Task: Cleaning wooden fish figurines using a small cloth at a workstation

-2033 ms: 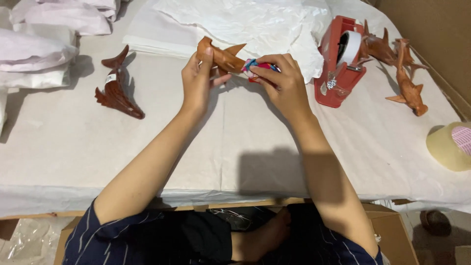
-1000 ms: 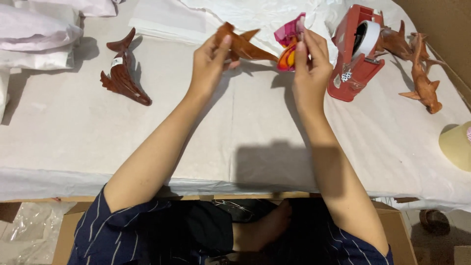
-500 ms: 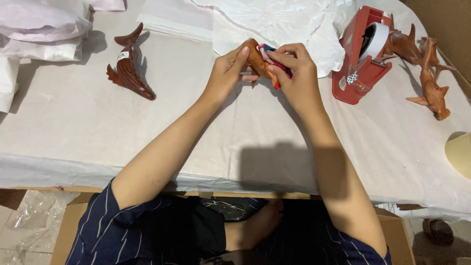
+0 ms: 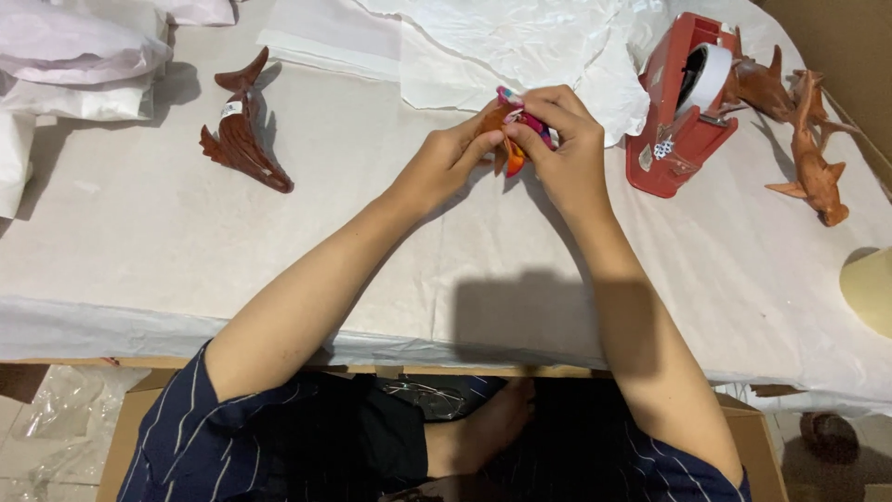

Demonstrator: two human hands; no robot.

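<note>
Fingertips (image 4: 520, 139) of both hands are bunched tight around a small brown wooden figure (image 4: 494, 123), with a pink and orange label tool (image 4: 517, 128) jammed right against it. Left hand (image 4: 444, 165) pinches the figure from its side, right hand (image 4: 565, 149) curls over the top and grips the colourful tool, so most of the figure is hidden and I honestly can't tell its exact shape from here. Half a second back the hands sat in about the same spot with the same grip; a second back they were apart, figure in the left, tool in the right, so they've come together since.

Using the red tape dispenser (image 4: 676, 112) as the landmark: the hands and figure are just to its left, over the white table cover (image 4: 372, 270). Crumpled white plastic sheeting (image 4: 520, 46) lies up and left of the dispenser, nearly touching it. Two orange-brown wooden shark carvings (image 4: 810, 153) sit right behind and beside the dispenser on its right. A darker brown dolphin-like carving (image 4: 243, 139) with a small white sticker lies well off to the dispenser's left. A pale tape roll (image 4: 872, 288) peeks in at the edge, below and right of the dispenser.
</note>
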